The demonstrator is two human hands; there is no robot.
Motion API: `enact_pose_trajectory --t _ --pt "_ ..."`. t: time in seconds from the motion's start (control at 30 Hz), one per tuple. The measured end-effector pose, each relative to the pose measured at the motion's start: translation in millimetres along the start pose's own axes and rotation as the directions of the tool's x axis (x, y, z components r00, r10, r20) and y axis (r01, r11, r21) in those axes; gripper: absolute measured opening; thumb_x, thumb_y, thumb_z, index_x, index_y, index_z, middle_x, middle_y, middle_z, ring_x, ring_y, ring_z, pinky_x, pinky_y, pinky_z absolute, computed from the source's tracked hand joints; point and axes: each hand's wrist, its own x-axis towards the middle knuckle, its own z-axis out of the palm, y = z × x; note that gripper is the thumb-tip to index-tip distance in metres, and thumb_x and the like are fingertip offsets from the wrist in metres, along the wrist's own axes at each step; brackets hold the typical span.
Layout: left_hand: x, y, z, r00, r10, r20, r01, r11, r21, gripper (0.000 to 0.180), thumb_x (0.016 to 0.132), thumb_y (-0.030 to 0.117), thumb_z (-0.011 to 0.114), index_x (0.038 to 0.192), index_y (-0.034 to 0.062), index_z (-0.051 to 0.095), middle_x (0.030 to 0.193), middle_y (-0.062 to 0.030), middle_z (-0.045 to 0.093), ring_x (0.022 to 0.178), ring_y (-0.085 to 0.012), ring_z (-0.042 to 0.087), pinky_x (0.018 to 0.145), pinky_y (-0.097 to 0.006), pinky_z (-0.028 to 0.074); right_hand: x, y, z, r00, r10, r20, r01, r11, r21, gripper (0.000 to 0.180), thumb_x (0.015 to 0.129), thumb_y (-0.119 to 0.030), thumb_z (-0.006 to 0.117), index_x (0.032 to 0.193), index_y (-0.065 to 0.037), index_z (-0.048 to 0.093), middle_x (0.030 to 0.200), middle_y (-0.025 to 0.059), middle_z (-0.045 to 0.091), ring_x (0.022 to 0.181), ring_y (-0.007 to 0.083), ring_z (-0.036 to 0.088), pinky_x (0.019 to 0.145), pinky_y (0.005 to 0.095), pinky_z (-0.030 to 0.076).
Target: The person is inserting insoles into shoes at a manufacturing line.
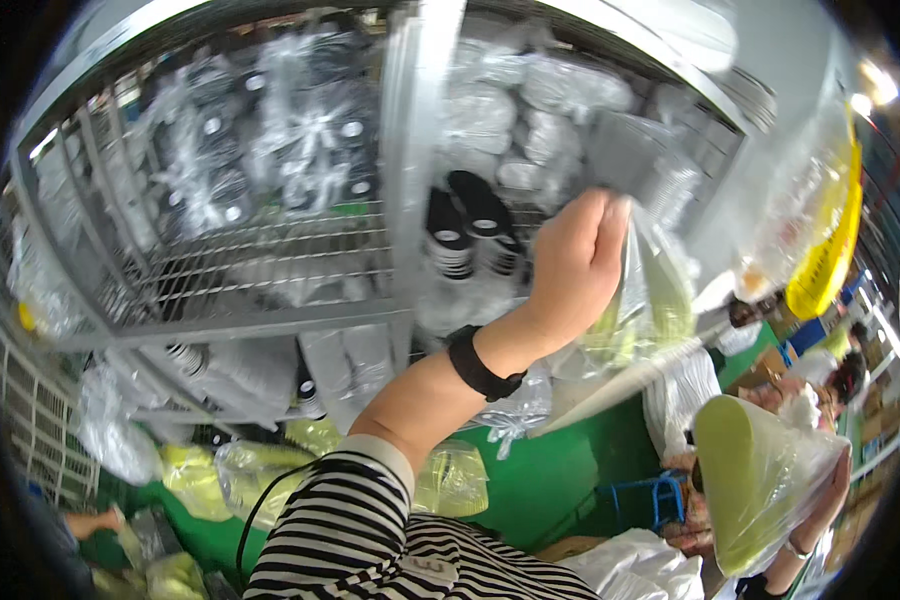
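Currently, L hand (575, 270) is up at the rack, fist closed, thumb pressed in, pinching the top of a clear bag (660, 305) w/ yellow-green contents. That bag hangs just right of the fist, in front of the RH part of the metal rack (425, 150). Black wristband (482, 365) on the L wrist, B&W striped sleeve (340, 510) pushed up nr the elbow.

R hand (838, 485) is well apart, far right & low, grasping a second bag (740, 485) by its right edge; fingers partly hidden, so can't tell how tight. 2nd bag = clear plastic too, w/ a yellow-green, rounded-end piece inside, held off the floor. Bracelet (798, 548) on the R wrist.

On the rack: bagged black pieces (310, 150) on the LH side, upper level, above bare wire; black insole-shaped pieces (470, 210) stacked just left of L hand; pale bagged bundles (530, 110) behind & above them. Below the rack, more yellow-green bags (450, 480) nr the green floor (560, 465).

Blue stool (655, 497) stands btw the L arm & 2nd bag, w/ a white sack (635, 568) nr it. Co-worker's hand (105, 522) shows at lower left; details too blurry to tell.
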Motion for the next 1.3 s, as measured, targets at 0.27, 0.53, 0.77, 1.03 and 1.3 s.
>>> enact_pose_trajectory --t 0.27,0.53,0.77,1.03,1.3 --pt "61 58 -169 0.949 -0.313 0.044 0.293 0.818 -0.494 0.026 0.087 0.029 0.049 0.075 0.0071 0.055 0.066 0.0058 0.049 0.062 -0.0025 0.041 0.058 -0.018 0.034 22 -14 -26 0.988 -0.002 -0.155 0.010 0.999 0.054 0.040 0.087 -0.031 0.043 0.115 -0.003 0.046 0.115 0.0085 0.050 0.102 0.0192 0.049 0.090 0.0315 0.037" --pt "4 156 -307 0.970 -0.090 -0.226 0.042 0.976 -0.213 0.022 0.087 0.023 0.047 0.093 0.0045 0.056 0.082 -0.0034 0.059 0.073 -0.0097 0.055 0.066 -0.023 0.045 -10 2 85 1.000 -0.026 0.016 0.023 0.985 0.170 0.033 0.086 -0.027 0.045 0.111 -0.005 0.049 0.107 0.0088 0.055 0.095 0.0203 0.053 0.085 0.0330 0.041" --pt "86 133 -378 0.941 0.079 -0.328 0.032 0.946 0.321 0.017 0.087 0.018 0.048 0.087 0.0042 0.057 0.076 -0.0003 0.057 0.067 -0.0075 0.051 0.058 -0.020 0.042 -36 18 199 0.939 -0.008 0.344 -0.088 0.960 0.264 0.027 0.087 -0.022 0.044 0.103 -0.002 0.053 0.096 0.0117 0.059 0.085 0.0217 0.058 0.079 0.0336 0.046" --pt "38 3 -332 0.953 0.289 0.087 -0.275 0.714 0.643 0.013 0.082 0.013 0.048 0.079 0.0033 0.057 0.072 -0.0129 0.057 0.065 -0.0285 0.054 0.059 -0.035 0.044 -41 9 283 0.751 -0.217 0.623 0.021 0.952 0.305 0.029 0.087 -0.024 0.043 0.109 -0.006 0.050 0.096 0.0049 0.057 0.084 0.0166 0.055 0.080 0.0281 0.043" --pt "-21 -34 -277 0.875 -0.021 0.484 -0.209 0.885 0.416 0.018 0.075 0.010 0.049 0.090 0.0045 0.057 0.088 -0.0129 0.058 0.084 -0.0271 0.054 0.077 -0.034 0.041 -65 12 353 0.691 -0.468 0.552 0.094 0.814 0.573 0.017 0.084 -0.014 0.046 0.089 -0.002 0.057 0.080 0.0058 0.060 0.074 0.0151 0.057 0.070 0.0263 0.045"
